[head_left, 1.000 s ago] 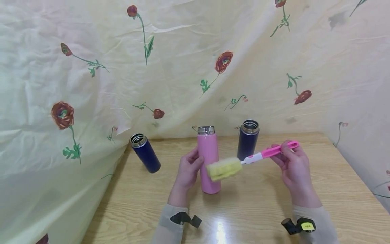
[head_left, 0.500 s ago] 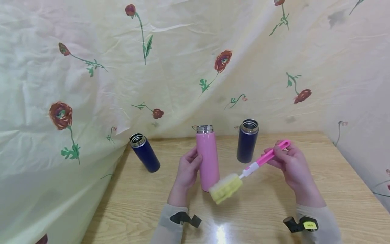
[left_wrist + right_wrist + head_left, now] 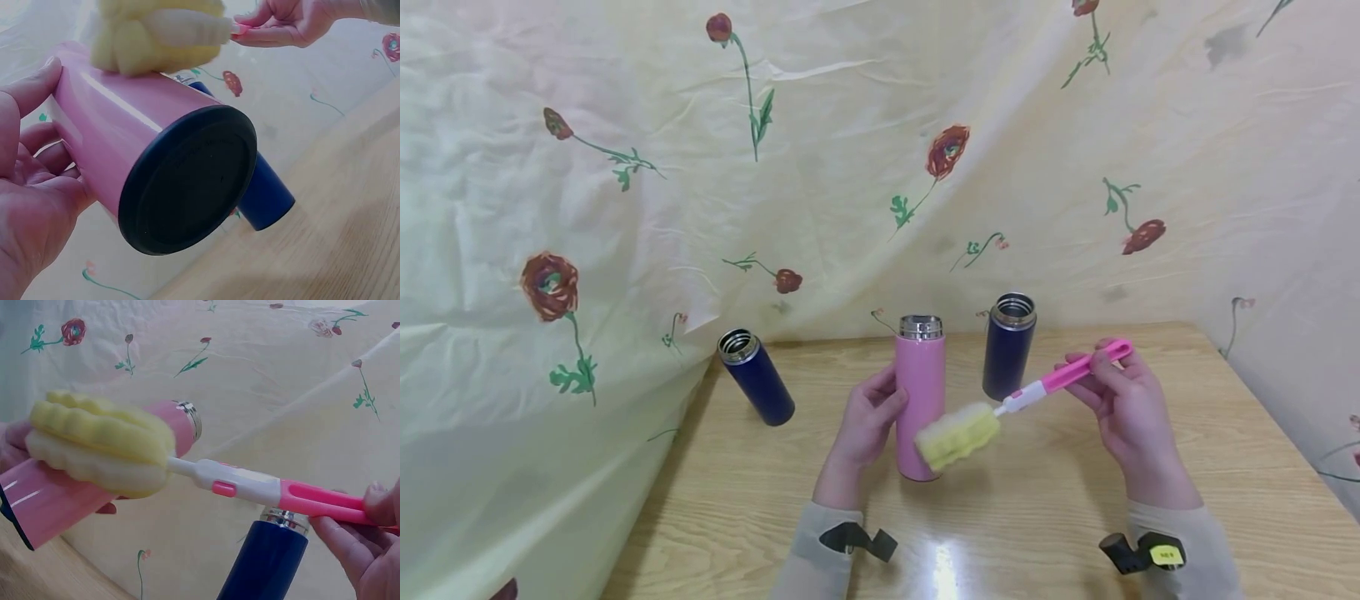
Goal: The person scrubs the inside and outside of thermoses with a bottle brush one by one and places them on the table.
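My left hand (image 3: pixel 862 422) grips a pink thermos bottle (image 3: pixel 921 375) round its middle. The bottle has a bare steel neck and no lid; its black base (image 3: pixel 190 181) shows in the left wrist view, raised off the table. My right hand (image 3: pixel 1131 408) pinches the pink handle (image 3: pixel 325 501) of a bottle brush between thumb and fingers. The brush's yellow and white sponge head (image 3: pixel 958 435) points left and lies across the lower side of the pink bottle in the head view. In the right wrist view the sponge (image 3: pixel 100 440) covers the bottle's middle.
One lidless dark blue bottle (image 3: pixel 1009 354) stands behind, between the pink bottle and my right hand. Another blue bottle (image 3: pixel 758 379) stands at the left of the wooden table (image 3: pixel 1037 517). A flowered cloth (image 3: pixel 850 167) hangs along the back and sides.
The brush head swings down to the lower end of the bottle, then back up partway. The pink bottle shifts slightly right and turns more upright. Both hands keep their hold.
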Demonstrator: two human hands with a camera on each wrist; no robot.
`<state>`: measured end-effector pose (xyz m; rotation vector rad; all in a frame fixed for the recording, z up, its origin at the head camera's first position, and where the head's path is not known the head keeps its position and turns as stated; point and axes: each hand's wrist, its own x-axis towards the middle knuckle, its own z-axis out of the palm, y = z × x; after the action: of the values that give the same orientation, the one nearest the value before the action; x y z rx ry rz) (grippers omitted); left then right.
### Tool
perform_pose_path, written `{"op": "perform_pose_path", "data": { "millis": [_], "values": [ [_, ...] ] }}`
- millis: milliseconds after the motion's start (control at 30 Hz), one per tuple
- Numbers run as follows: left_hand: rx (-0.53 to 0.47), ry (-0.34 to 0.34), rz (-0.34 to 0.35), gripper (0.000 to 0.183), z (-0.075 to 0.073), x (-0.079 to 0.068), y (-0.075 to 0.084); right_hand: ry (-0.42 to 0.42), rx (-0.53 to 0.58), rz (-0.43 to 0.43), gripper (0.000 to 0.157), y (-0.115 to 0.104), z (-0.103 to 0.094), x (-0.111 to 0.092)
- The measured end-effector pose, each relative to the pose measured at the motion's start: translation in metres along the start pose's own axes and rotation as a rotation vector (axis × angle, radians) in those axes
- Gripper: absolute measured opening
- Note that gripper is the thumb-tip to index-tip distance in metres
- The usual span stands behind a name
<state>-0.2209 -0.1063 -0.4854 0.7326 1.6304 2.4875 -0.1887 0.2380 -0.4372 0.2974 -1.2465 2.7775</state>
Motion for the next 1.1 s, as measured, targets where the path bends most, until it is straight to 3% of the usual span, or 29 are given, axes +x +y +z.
{"op": "perform_pose_path", "data": {
  "millis": [133,300,400,567,700,933,1100],
  "values": [
    [-0.008,-0.001,-0.010,0.071,0.001,-0.001,0.000,0.068,0.154,-0.002,0.006,-0.002,0.003,-0.001],
    [-0.020,0.011,-0.023,0.063,0.002,-0.001,0.001,0.174,0.456,-0.034,0.004,-0.006,0.006,-0.002],
    [-0.007,-0.004,-0.029,0.061,0.002,-0.001,0.000,0.212,0.548,-0.055,0.006,-0.008,0.006,-0.002],
    [0.024,-0.006,-0.052,0.068,0.002,-0.001,0.000,0.246,0.584,-0.061,0.007,-0.005,0.008,-0.001],
    [0.109,0.029,-0.097,0.076,0.003,-0.001,0.001,0.263,0.585,-0.064,0.008,-0.003,0.011,0.000],
    [0.233,0.071,-0.175,0.073,0.008,-0.001,0.006,0.281,0.560,-0.080,0.004,-0.004,0.011,-0.005],
    [0.221,0.035,-0.152,0.073,0.008,0.000,0.005,0.281,0.554,-0.087,0.004,-0.004,0.012,-0.006]
  ]
}}
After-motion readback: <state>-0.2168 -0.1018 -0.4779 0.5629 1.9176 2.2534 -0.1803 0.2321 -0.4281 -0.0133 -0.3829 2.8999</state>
